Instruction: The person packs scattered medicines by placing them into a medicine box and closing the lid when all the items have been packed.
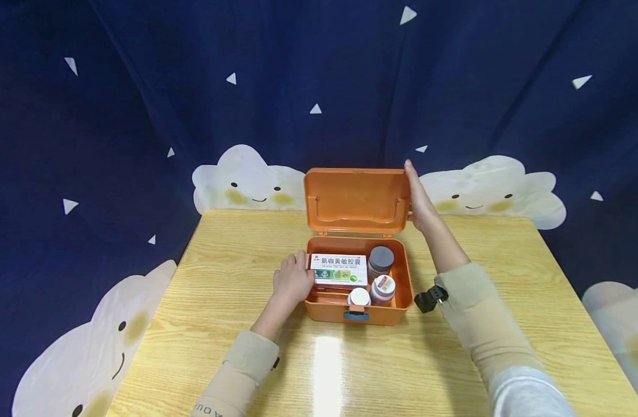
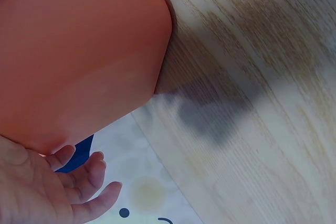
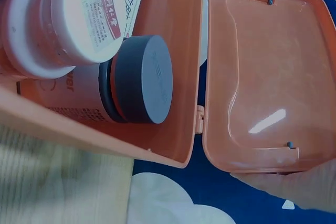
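An orange medicine box (image 1: 319, 313) stands on the table with its lid (image 1: 357, 200) raised behind it. My left hand (image 1: 292, 281) holds the box's left wall at the rim; in the left wrist view several fingers (image 2: 86, 177) lie loosely bent outside it. My right hand (image 1: 422, 205) touches the lid's right edge with fingers stretched out; some are hidden behind the lid. Inside lie a white-and-green medicine carton (image 1: 339, 269), a grey-capped bottle (image 3: 142, 80) and two white-capped bottles, one with a labelled cap (image 3: 86, 14), the other (image 1: 358, 297) near the front.
The box rests on a light wooden table (image 1: 230, 255). A dark blue curtain (image 1: 277, 69) with white clouds hangs behind and beside it. A blue-grey latch (image 1: 356, 316) sits on the box's front. The raised lid nears the curtain.
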`<move>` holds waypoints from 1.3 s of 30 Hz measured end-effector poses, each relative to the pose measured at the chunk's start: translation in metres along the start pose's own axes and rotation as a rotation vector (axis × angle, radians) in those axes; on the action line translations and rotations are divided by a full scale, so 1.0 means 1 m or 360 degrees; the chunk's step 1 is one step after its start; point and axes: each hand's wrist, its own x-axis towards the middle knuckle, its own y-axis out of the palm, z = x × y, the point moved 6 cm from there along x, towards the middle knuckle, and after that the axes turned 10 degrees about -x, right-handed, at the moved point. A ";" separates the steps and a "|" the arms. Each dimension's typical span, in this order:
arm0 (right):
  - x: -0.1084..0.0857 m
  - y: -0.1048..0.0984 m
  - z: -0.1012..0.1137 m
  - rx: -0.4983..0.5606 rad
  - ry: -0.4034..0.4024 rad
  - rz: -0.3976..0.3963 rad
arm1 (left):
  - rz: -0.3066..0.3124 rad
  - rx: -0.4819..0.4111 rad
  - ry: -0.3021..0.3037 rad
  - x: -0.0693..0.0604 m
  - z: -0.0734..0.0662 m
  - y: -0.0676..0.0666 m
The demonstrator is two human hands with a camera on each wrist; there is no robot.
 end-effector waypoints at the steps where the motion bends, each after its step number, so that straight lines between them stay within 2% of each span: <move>1: -0.001 0.000 0.001 -0.0012 0.0000 -0.0008 | 0.0002 0.0003 -0.0003 0.000 0.000 0.000; 13: -0.012 -0.001 -0.008 0.0014 -0.0056 -0.0210 | 0.0016 -0.0008 -0.0015 0.000 0.001 0.001; 22: -0.026 -0.001 -0.014 -0.0040 -0.0311 -0.0324 | 0.0019 -0.0013 -0.0025 0.000 0.001 0.002; 26: -0.032 -0.001 -0.017 -0.0124 -0.0424 -0.0414 | 0.0013 -0.0031 -0.0026 -0.001 0.001 0.001; 29: -0.037 0.000 -0.018 -0.0140 -0.0546 -0.0450 | -0.0010 -0.0061 -0.0025 -0.001 0.002 0.000; 33: -0.041 0.001 -0.021 -0.0058 -0.0698 -0.0450 | -0.0040 -0.0127 -0.0019 -0.001 0.004 0.000; 39: -0.048 0.002 -0.025 -0.0049 -0.0821 -0.0452 | -0.0098 -0.0325 0.0025 0.000 0.008 0.000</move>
